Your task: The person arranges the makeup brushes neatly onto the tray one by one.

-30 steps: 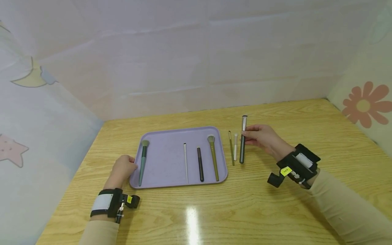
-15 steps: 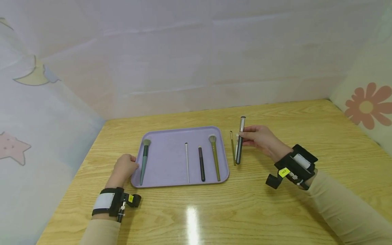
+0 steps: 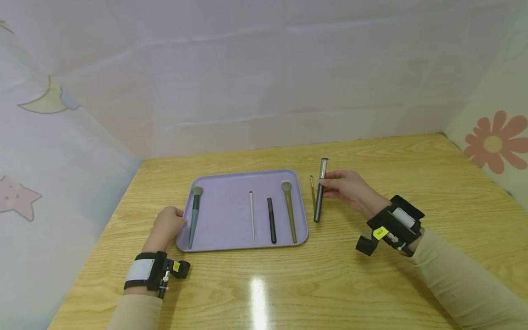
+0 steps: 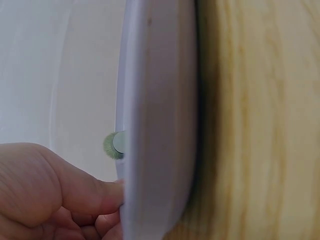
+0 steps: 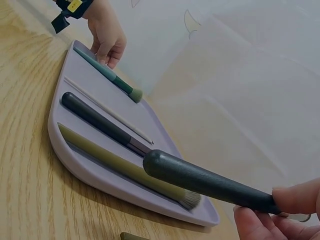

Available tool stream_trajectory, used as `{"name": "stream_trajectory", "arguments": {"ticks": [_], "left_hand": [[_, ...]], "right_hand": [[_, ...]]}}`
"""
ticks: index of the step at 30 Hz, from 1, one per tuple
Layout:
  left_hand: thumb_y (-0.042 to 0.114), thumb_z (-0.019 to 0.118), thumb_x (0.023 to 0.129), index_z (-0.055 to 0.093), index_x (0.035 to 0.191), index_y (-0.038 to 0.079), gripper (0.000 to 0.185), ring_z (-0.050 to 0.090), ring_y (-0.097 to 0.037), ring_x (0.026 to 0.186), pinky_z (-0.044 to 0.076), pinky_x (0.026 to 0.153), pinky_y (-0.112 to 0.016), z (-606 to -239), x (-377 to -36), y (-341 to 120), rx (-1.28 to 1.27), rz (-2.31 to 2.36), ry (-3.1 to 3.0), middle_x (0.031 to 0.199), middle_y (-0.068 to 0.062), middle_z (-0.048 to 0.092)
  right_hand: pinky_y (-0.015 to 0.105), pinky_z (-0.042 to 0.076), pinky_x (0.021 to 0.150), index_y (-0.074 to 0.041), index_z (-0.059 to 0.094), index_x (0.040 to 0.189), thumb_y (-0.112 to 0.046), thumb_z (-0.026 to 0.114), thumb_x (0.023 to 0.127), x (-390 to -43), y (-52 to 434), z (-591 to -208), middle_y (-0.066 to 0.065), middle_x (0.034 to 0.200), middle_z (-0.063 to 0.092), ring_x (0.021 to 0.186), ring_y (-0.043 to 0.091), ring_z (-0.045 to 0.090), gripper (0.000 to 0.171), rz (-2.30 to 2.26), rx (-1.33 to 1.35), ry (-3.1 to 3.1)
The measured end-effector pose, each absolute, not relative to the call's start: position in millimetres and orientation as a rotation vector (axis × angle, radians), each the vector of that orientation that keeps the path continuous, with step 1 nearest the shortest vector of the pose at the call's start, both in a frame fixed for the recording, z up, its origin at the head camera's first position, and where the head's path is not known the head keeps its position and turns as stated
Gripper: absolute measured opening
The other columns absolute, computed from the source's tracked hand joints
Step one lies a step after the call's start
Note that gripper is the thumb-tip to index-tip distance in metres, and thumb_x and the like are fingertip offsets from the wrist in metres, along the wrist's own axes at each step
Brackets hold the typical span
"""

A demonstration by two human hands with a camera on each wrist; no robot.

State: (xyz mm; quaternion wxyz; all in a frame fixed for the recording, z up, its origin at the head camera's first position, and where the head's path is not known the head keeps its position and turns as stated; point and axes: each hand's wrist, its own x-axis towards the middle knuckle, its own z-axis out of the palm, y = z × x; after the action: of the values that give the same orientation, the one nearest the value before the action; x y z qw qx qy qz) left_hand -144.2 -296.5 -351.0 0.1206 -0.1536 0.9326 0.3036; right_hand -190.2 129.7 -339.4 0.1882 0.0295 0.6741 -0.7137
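Note:
My right hand (image 3: 348,189) pinches a makeup brush (image 3: 319,201) with a dark handle and silver upper part, just right of the lilac tray (image 3: 224,208). In the right wrist view its rounded handle end (image 5: 170,167) overlaps the tray. Behind it on the table lies a thin olive brush (image 3: 312,189); a small white brush there is hidden. My left hand (image 3: 168,225) grips the tray's left rim between thumb and curled fingers. In the tray lie a green brush (image 3: 194,217), a thin white brush (image 3: 252,220), a black-handled brush (image 3: 271,222) and a large olive brush (image 3: 290,213).
The wooden table (image 3: 222,284) reaches back to a pale cloth wall (image 3: 222,91). More cloth hangs at both sides, with a flower print (image 3: 492,144) on the right. Each wrist wears a black camera strap (image 3: 144,271).
My right hand has moved a little left with the dark-handled makeup brush, closer to the tray, so the brush now covers the small white one. My left hand stays on the tray rim.

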Motion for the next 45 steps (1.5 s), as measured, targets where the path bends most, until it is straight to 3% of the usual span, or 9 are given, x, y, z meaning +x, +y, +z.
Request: {"name": "stream_trajectory", "arguments": {"ticks": [35,45], "left_hand": [[-0.001,0.049,0.09,0.051,0.116,-0.019,0.032,0.055,-0.038,0.094,0.05,0.077,-0.045,-349.1,-144.3,-294.5,-0.462,0.887,2.711,0.109,-0.033,0.055],[-0.001,0.05,0.091,0.051,0.116,-0.019,0.031,0.055,-0.037,0.093,0.05,0.076,-0.044,-349.9,-145.1,-295.6,-0.461,0.878,2.716,0.108,-0.032,0.056]], "right_hand": [[0.021,0.054,0.067,0.008,0.049,0.107,0.001,0.053,0.096,-183.1,106.8,-339.6,0.003,0.08,0.064,0.07,0.01,0.063,0.014,-2.074,0.04,1.802],[0.022,0.054,0.071,0.013,0.046,0.119,-0.001,0.053,0.097,-185.2,100.3,-341.5,0.005,0.086,0.061,0.074,0.011,0.064,0.027,-2.028,0.034,1.856]]}}
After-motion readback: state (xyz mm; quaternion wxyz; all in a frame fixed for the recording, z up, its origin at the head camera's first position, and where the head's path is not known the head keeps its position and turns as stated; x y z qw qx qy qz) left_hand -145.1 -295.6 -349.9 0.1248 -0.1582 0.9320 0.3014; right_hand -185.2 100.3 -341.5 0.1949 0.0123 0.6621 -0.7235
